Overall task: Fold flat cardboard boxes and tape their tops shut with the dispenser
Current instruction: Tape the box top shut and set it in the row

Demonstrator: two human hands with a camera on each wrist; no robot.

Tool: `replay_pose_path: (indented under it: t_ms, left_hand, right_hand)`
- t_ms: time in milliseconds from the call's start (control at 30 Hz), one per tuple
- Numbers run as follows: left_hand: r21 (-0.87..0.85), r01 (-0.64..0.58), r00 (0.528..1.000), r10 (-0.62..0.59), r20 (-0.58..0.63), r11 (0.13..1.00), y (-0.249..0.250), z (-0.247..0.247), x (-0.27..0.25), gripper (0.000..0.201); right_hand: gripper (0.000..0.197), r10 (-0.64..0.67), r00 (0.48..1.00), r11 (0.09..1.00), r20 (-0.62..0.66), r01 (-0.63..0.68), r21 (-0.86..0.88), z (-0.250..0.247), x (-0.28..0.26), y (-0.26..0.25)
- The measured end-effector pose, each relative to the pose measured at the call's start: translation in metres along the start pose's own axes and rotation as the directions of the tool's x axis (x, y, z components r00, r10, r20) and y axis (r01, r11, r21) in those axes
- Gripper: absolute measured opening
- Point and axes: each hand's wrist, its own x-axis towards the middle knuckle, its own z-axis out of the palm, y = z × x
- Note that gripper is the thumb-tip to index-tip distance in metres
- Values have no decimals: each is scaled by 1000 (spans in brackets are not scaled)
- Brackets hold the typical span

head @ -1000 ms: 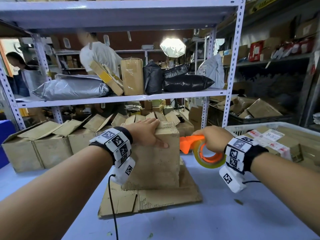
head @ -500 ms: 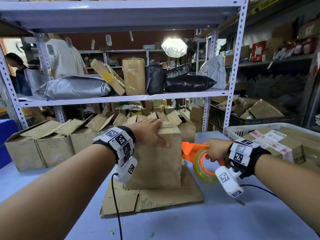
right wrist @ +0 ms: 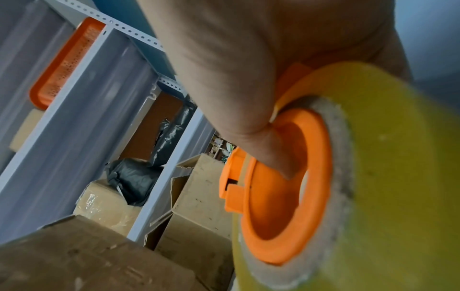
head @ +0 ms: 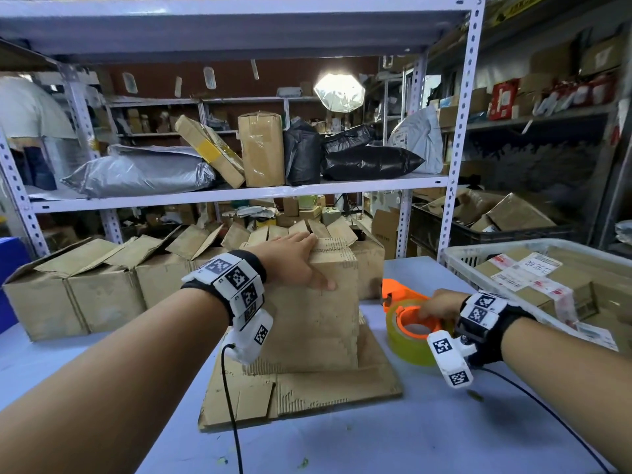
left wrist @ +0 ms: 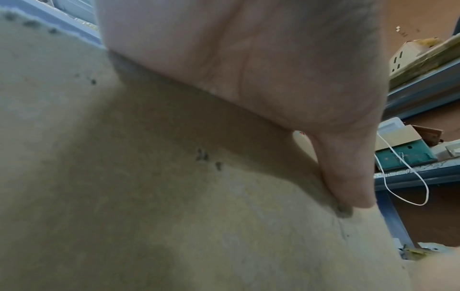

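Lowered since the earlier frame, your right hand (head: 441, 304) is gripping the tape dispenser (head: 408, 323) beside the box (head: 318, 323), to its right. Your left hand (head: 290, 263), fingers flat, is pressing the box top.

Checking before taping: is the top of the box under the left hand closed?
Closed: the left hand presses the box top flat; no flaps stand up.

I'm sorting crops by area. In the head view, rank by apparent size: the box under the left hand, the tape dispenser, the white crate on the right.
1. white crate, though cut off by the frame
2. box
3. tape dispenser
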Motion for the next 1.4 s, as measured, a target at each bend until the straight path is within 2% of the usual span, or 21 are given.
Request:
replay_pose_path:
  t_ms: [100,167,267,300,333,400,433,467,533,600,667,800,967,1067,1133,1200,1300,1400]
  left_hand:
    - [1,-4,1000,4,-6,1000,-1,1,0,117]
    - [1,-3,1000,3,-6,1000,-1,1,0,117]
    - [1,-2,1000,2,-8,1000,0,1,-1,117]
    - [-2,-1,1000,1,-6,1000,0,1,-1,117]
    - [-5,2,1000,-2,-3,1000,1,1,-2,117]
    - [-6,7,1000,-7,5,1000,2,0,-3,117]
    - [-1,6,1000,-6,9,1000,3,-1,-3,116]
    - [8,5,1000,-5,9,1000,4,-1,-4,114]
    - [27,1,1000,-1,-1,1000,4,-1,-5,104]
    - [24,2,1000,-1,-18,1000,3,-2,-6,95]
    - [20,-6,1000,7,-22,1000,2,-1,-7,95]
    - [11,-22,1000,22,15,1000,5,-1,-11,100]
    - [-196,60,993,-39,111,979,8,-9,-10,80]
    - [-235,163,981,-131,146,958,14,-12,-3,63]
    - [-212,280,955,-249,162,936,12,-14,1,67]
    - [-170,352,931,-325,167,921,5,-16,2,72]
    - [-116,361,926,-341,164,925,-15,-20,-6,72]
    - [-230,344,938,-321,135,910,-35,-16,-10,63]
  right_hand:
    - [26,-8,1000,1000,-8,7,-5,-2,0,-5]
    - [23,-30,999,998,-15,31,53,-7,-4,-15]
    - [20,-156,986,977,-61,163,136,-22,-15,-44]
    - [14,-230,971,943,-68,240,230,-26,-20,-56]
    - [18,-300,952,870,-69,302,389,-29,-24,-70]
    - [50,-412,909,638,-68,341,691,-30,-34,-100]
    - [59,-455,888,555,-70,344,757,-26,-42,-115]
    - [62,-481,874,512,-69,344,787,-21,-47,-131]
    - [60,-461,885,522,-63,327,788,-8,-55,-158]
    - [60,-432,897,577,-94,354,736,3,-57,-170]
    - [58,-437,891,635,-126,405,657,8,-52,-169]
    - [64,-420,899,651,-124,394,649,15,-43,-156]
    - [63,-436,895,683,-92,396,613,11,-55,-154]
    - [63,-458,883,666,-103,418,618,10,-58,-152]
    - [65,-468,876,675,-112,436,595,10,-58,-152]
    - [59,-484,867,722,-121,473,505,9,-56,-153]
    - [56,-511,851,734,-120,504,455,7,-53,-152]
    - [61,-520,848,761,-99,513,397,7,-51,-151]
